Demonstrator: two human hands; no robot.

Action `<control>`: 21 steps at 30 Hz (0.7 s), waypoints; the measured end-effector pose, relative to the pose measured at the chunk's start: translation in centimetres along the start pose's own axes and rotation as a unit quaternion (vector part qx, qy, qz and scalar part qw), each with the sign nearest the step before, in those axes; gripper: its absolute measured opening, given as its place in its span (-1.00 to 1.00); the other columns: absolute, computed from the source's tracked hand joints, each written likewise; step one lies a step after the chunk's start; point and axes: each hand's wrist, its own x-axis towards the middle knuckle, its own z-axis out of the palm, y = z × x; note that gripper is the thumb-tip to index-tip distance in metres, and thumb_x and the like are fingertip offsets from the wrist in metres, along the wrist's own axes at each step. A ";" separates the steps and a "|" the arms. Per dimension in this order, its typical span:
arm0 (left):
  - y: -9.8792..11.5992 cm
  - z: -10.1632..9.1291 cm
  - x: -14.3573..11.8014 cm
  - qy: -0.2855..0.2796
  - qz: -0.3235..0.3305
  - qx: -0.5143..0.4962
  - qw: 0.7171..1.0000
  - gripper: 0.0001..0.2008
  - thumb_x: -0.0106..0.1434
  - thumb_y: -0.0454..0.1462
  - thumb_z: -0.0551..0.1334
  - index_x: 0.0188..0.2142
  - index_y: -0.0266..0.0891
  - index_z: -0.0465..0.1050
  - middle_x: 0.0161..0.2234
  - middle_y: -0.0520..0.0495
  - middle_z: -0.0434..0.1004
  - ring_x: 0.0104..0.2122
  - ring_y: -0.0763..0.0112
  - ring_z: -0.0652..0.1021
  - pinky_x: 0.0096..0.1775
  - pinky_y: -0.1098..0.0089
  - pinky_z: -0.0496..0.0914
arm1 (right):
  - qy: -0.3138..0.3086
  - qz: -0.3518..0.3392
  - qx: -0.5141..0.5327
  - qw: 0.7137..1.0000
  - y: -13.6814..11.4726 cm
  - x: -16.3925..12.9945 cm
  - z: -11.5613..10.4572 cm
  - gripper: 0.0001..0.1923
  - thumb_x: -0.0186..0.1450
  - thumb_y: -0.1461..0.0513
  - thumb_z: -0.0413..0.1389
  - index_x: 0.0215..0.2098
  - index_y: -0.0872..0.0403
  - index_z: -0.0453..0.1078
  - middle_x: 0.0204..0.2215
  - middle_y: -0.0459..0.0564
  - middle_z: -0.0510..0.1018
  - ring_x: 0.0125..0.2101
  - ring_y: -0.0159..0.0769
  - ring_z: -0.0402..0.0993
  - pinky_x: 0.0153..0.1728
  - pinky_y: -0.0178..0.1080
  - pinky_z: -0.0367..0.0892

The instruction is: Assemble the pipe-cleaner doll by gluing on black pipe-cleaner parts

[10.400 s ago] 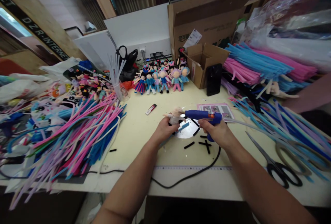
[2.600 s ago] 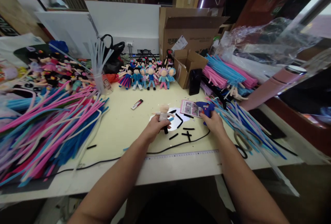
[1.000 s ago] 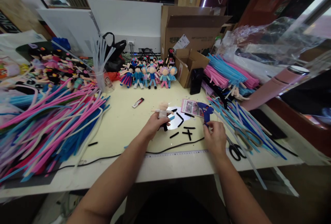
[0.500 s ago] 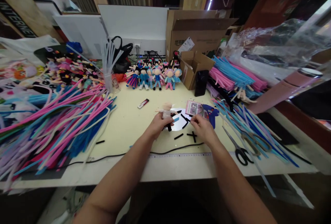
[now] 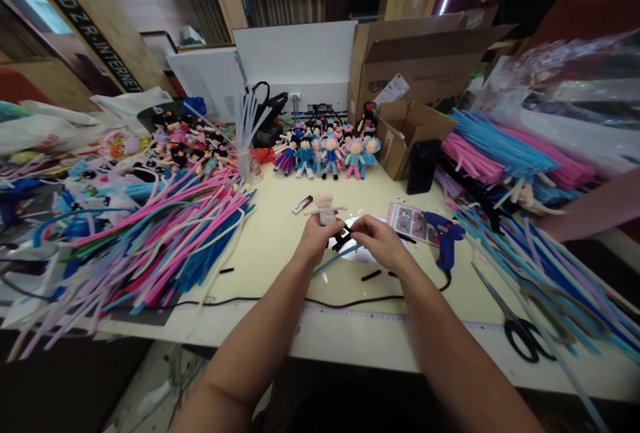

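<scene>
The left hand (image 5: 317, 237) gripped a small unfinished doll (image 5: 327, 208) upright above the table (image 5: 280, 233). The right hand (image 5: 381, 244) pinched a short black pipe-cleaner piece (image 5: 343, 240) against the doll's lower body. A blue glue gun (image 5: 445, 236) stood just right; scissors (image 5: 517, 326) lay farther right.

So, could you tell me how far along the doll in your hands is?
Done: the doll has a pale head, body and arms, and a row of finished dolls stands at the back. In hand: the left hand holds it while the right hand brings a short black piece to its lower end. Left: more black pieces lie loose; the glue gun stands set down.
</scene>
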 end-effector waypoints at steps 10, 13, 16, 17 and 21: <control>0.9 -0.6 0.6 0.079 -0.003 -0.064 0.995 -0.57 -0.16 -0.29 0.38 -0.27 -0.29 0.31 -0.52 0.10 0.40 -0.54 0.54 0.45 -0.44 0.49 0.29 | 0.105 0.098 0.025 0.989 1.1 0.0 -2.7 -0.76 0.10 0.08 0.10 -0.45 0.11 0.41 -0.70 -0.15 0.38 -0.66 -0.44 0.22 -0.61 -0.35 0.15; 0.7 -0.3 0.4 0.078 -0.007 -0.064 0.995 -0.57 -0.16 -0.29 0.39 -0.28 -0.29 0.30 -0.52 0.10 0.40 -0.55 0.54 0.45 -0.43 0.48 0.30 | 0.063 0.066 0.049 0.995 0.8 -0.3 -1.6 -0.71 0.08 0.10 0.13 -0.30 0.10 0.47 -0.54 -0.10 0.48 -0.53 -0.39 0.34 -0.51 -0.33 0.24; 0.6 -0.1 0.3 0.072 -0.006 -0.062 0.995 -0.57 -0.17 -0.30 0.39 -0.28 -0.29 0.30 -0.52 0.11 0.40 -0.56 0.55 0.44 -0.43 0.47 0.30 | 0.022 0.049 0.034 0.998 0.3 -0.6 -0.4 -0.73 0.07 0.09 0.17 -0.32 0.08 0.48 -0.47 -0.08 0.51 -0.46 -0.35 0.37 -0.43 -0.30 0.25; 0.6 -0.1 0.3 0.070 -0.004 -0.061 0.996 -0.57 -0.17 -0.30 0.39 -0.28 -0.29 0.30 -0.52 0.10 0.40 -0.56 0.55 0.44 -0.44 0.47 0.30 | 0.015 0.047 0.018 0.999 0.2 -0.6 -0.2 -0.76 0.07 0.09 0.16 -0.38 0.08 0.47 -0.50 -0.10 0.49 -0.47 -0.36 0.35 -0.44 -0.30 0.23; 0.9 -0.4 0.4 0.079 0.009 -0.066 0.995 -0.57 -0.16 -0.30 0.38 -0.28 -0.29 0.30 -0.53 0.12 0.39 -0.57 0.56 0.43 -0.45 0.48 0.30 | 0.055 0.048 -0.074 0.995 0.6 -0.5 -0.9 -0.78 0.12 0.09 0.09 -0.55 0.07 0.40 -0.64 -0.15 0.39 -0.56 -0.37 0.26 -0.50 -0.30 0.14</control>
